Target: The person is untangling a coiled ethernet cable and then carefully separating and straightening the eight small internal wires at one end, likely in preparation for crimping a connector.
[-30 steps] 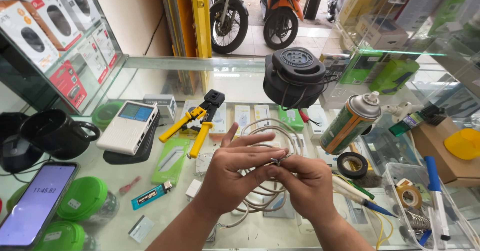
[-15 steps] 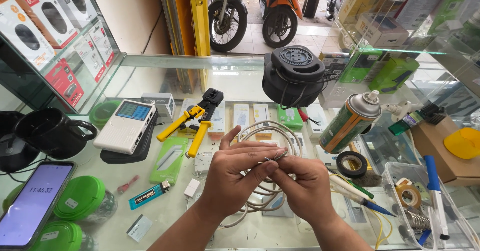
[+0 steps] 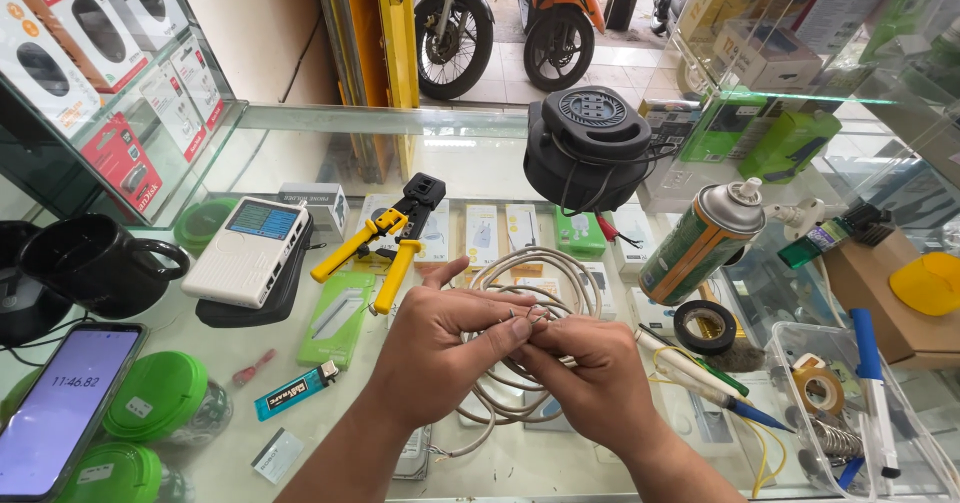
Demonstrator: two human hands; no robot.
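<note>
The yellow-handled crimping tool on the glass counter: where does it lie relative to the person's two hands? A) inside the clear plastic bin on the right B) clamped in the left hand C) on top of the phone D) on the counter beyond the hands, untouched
D: the yellow-handled crimping tool lies on the glass beyond the left hand and right hand, which pinch the wires of the coiled cable.

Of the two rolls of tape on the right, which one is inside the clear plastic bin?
The tan roll lies inside the clear bin. The black roll lies outside it on the glass counter, below the green spray can.
</note>
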